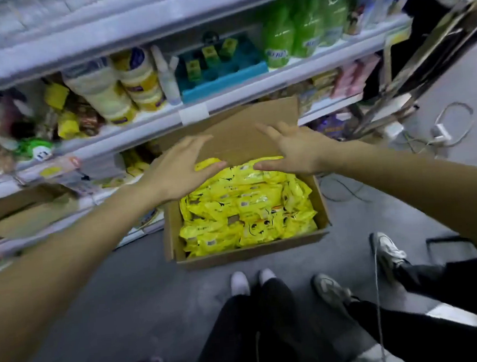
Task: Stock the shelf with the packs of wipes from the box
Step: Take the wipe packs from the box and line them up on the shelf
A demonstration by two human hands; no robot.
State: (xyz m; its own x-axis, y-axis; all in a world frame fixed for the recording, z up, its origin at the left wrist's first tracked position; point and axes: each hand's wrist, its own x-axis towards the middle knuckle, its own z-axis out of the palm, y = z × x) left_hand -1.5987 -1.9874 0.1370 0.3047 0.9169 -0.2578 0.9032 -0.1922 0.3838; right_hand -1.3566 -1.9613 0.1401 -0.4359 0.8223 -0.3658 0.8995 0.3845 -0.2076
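Above box [175,228], wipes [245,209] — hands spread

far yellow plastic wipe packs [211,163]: partly behind left hand [179,168], right hand [292,151] | pack print: unreadable | left-side shelf goods [5,133]: blurred | forearms [51,252]: cropped

A shop aisle.
Tiered white shelves [253,88] with a label holder [194,113] carry green bottles [302,33] and tubs [141,80]; a cardboard box [176,234] of yellow packs [248,208] sits on the floor [112,290].
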